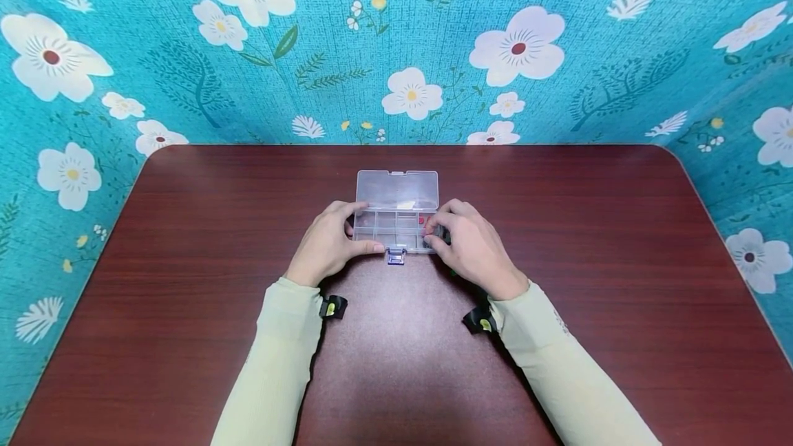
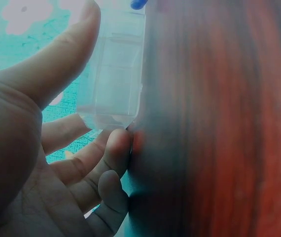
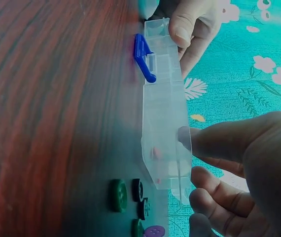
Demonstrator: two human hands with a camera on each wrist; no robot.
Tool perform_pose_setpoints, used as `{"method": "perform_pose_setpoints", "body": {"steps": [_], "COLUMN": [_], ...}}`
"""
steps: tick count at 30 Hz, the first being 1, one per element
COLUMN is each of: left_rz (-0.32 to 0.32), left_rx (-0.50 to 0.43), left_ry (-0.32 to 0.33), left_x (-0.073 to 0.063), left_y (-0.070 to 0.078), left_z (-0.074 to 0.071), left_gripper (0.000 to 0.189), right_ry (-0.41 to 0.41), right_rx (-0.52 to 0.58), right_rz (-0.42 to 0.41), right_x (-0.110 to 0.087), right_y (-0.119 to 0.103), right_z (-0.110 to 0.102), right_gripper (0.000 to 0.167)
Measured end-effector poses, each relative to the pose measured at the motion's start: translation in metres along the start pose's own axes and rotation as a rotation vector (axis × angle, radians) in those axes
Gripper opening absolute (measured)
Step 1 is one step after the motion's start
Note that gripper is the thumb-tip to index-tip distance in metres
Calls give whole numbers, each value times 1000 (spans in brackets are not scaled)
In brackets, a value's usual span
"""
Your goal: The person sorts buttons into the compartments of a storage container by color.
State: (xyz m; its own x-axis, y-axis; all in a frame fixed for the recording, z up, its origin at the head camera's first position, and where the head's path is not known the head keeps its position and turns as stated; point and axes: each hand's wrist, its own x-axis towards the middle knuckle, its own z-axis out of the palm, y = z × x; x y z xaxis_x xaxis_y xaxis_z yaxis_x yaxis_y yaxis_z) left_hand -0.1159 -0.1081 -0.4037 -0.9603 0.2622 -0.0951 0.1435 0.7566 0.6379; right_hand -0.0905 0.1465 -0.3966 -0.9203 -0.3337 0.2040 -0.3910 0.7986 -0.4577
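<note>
A clear plastic compartment box (image 1: 385,230) lies with its lid (image 1: 396,190) raised at the back and its blue latch (image 1: 396,257) at the front. My left hand (image 1: 330,243) grips the box's left end, thumb along the front edge, fingers at the back and side. Over the right-hand compartments, my right hand (image 1: 472,246) bends thumb and index finger toward each other, the thumb tip (image 3: 184,136) dipping inside the wall. A red button (image 1: 421,220) sits in a back right compartment, and red shows beside the fingertips. I cannot tell whether the right fingers pinch anything.
Beside the box's right end, mostly behind my right hand in the head view, lie green (image 3: 118,195), black (image 3: 137,189) and purple (image 3: 155,231) buttons on the dark red wooden table (image 1: 204,260). A blue flowered cloth (image 1: 347,40) hangs behind the table's far edge.
</note>
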Motion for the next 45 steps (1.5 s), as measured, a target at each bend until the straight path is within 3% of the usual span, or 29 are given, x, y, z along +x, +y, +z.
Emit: {"method": "perform_pose_setpoints", "body": {"steps": [8, 24, 45], "left_rz": [2, 2, -6], "left_rx": [-5, -6, -3], "left_ry": [-1, -10, -3], "left_x": [0, 1, 0], "left_y": [0, 0, 0], "left_z": [1, 1, 0], "left_gripper": [82, 82, 82], "right_ry": [0, -20, 35], "right_rx": [-17, 5, 13], "right_rz": [-14, 34, 34], "right_x": [0, -4, -15], "right_y": [0, 1, 20], "right_z": [1, -10, -30], "right_gripper": [5, 7, 5]}}
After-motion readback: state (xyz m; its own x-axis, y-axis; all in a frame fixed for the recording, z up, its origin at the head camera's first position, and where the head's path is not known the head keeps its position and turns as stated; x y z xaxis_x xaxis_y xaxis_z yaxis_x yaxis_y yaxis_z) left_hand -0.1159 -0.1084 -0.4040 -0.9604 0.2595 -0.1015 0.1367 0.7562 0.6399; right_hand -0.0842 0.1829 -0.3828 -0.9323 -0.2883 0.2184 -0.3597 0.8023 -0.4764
